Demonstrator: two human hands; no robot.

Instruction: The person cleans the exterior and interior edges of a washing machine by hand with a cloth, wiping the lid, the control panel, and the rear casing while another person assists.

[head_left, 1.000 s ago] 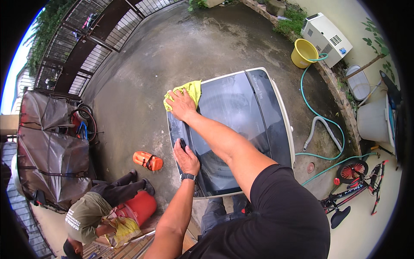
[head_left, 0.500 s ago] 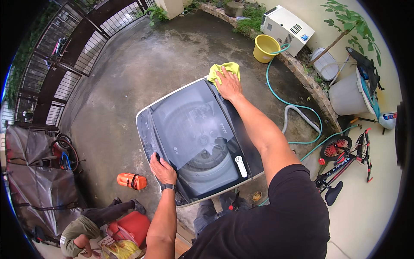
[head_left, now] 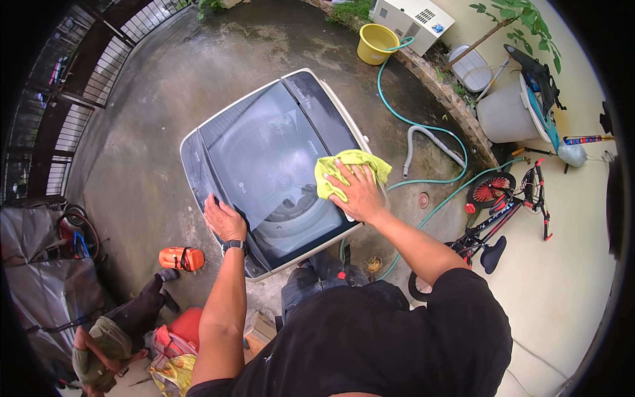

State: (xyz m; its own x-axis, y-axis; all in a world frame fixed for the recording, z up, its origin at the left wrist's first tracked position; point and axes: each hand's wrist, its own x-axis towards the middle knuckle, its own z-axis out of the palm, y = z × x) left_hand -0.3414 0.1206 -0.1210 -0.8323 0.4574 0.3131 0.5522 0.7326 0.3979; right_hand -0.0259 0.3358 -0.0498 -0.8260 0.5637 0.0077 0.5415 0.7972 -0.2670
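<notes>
Just ahead of our legs stands the task's main thing, a top-loading washing machine point(head_left: 295, 259), its dark glass lid point(head_left: 251, 132) down. Our left hand point(head_left: 225, 221) lies on the machine's near left edge, fingers extended, with nothing visible in its grip. Our right hand point(head_left: 357, 188) spreads its fingers over a yellow-green cloth point(head_left: 375, 165), pressing it near the right edge of the top; whether any fingertip pinches the fabric, we cannot tell.

We judge the step in hand to be wiping the top; another pass would call for a flat palm and steady left-hand support.

Near our left, an orange case point(head_left: 182, 259) sits on the floor, with a co-worker point(head_left: 99, 357) bent beyond it. To the right, a grey corrugated hose point(head_left: 436, 140) and a teal hose point(head_left: 461, 151) could snag our feet, and a bicycle point(head_left: 506, 212) crowds that side. Farther off are a yellow bucket point(head_left: 370, 51), a white boxy appliance point(head_left: 410, 16) and a barred gate point(head_left: 59, 126).
</notes>
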